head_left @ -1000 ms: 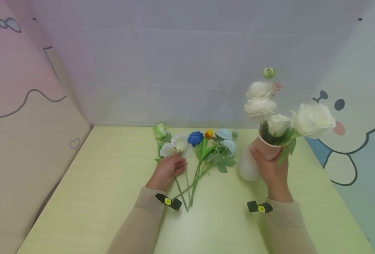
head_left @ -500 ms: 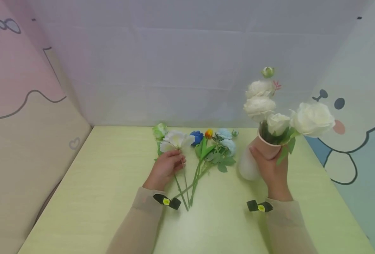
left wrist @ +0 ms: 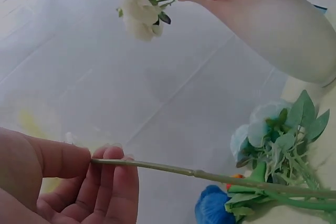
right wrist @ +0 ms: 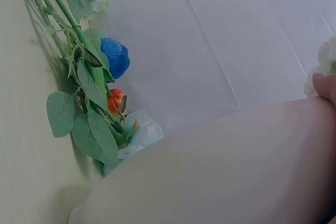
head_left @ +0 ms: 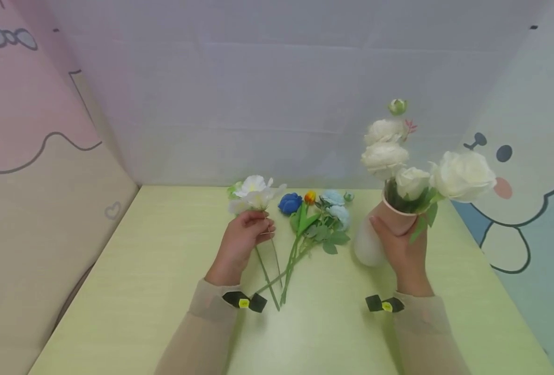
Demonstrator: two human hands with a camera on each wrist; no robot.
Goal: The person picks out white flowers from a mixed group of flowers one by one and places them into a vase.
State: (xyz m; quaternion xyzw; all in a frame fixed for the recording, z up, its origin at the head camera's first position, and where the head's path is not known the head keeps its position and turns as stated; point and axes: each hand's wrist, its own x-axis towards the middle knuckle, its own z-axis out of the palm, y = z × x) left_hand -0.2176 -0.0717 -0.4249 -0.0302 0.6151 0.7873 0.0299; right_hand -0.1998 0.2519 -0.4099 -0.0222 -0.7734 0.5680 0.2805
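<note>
Between thumb and fingers, my left hand point(head_left: 239, 237) pinches the thin stem point(left wrist: 168, 168) of a white flower point(head_left: 255, 191), its bloom just above the hand. My right hand point(head_left: 405, 255) grips the neck of a vase point(head_left: 368, 245), pinkish at the rim and white lower down, which leans to the right. Several white roses point(head_left: 464, 176) and a small green bud point(head_left: 397, 107) stand in the vase. In the right wrist view the vase body point(right wrist: 220, 166) fills the lower part, and only a bit of the hand shows.
On the pale yellow table point(head_left: 131, 291) lie a blue rose point(head_left: 289, 203), an orange tulip point(head_left: 310, 197), light blue flowers point(head_left: 338, 214) with green leaves, and a greenish-white flower point(head_left: 233, 190) partly hidden behind the held one. Their stems cross toward the front. A pale curtain point(head_left: 267, 104) stands behind.
My left hand has lifted the white flower a little off the table, its bloom rising up and slightly left. The right hand and the vase stay about where they were.
</note>
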